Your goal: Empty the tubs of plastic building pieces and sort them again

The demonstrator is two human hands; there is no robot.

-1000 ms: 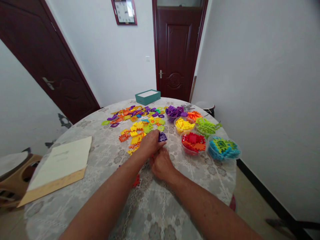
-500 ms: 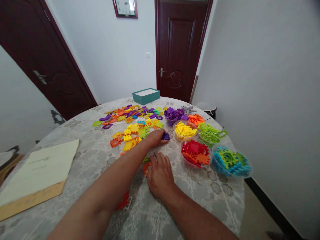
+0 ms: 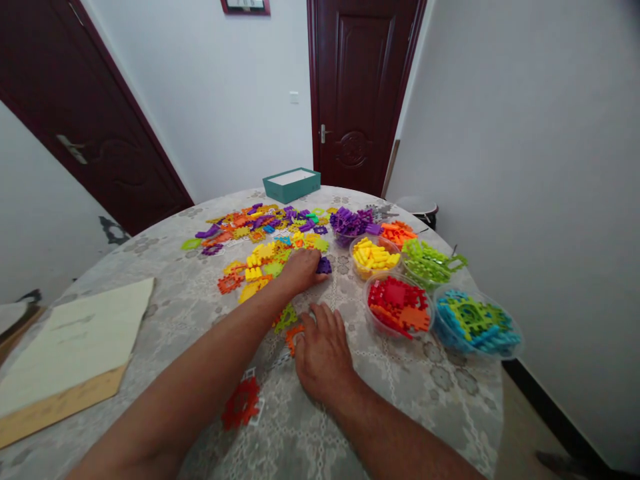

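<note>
My left hand (image 3: 303, 268) reaches forward over the table, fingers closed around a stack of purple gear-shaped plastic pieces (image 3: 325, 265). Below it, my right hand (image 3: 324, 347) lies palm down on the cloth with its fingers stretched out. An orange gear-shaped piece (image 3: 294, 340) sits at the right thumb, partly covered; whether they touch is unclear. A lime gear-shaped piece (image 3: 287, 318) lies beside the left forearm. Nearer to me is a red gear-shaped piece (image 3: 241, 403) over a white one. Yellow pieces (image 3: 254, 288) are spread just beyond the left forearm.
Tubs of red (image 3: 399, 300), yellow (image 3: 375, 257), blue and green (image 3: 477, 321), lime (image 3: 431, 261) and purple pieces (image 3: 350, 221) stand at right. A mixed pile (image 3: 255, 225) lies behind. A teal box (image 3: 292, 185) stands at the far edge, a paper sheet (image 3: 80, 333) at left.
The hands, close together at first, have parted. My left hand keeps the purple pieces and went out, then slightly back left. My right hand has flattened on the cloth. The view has tilted down.
</note>
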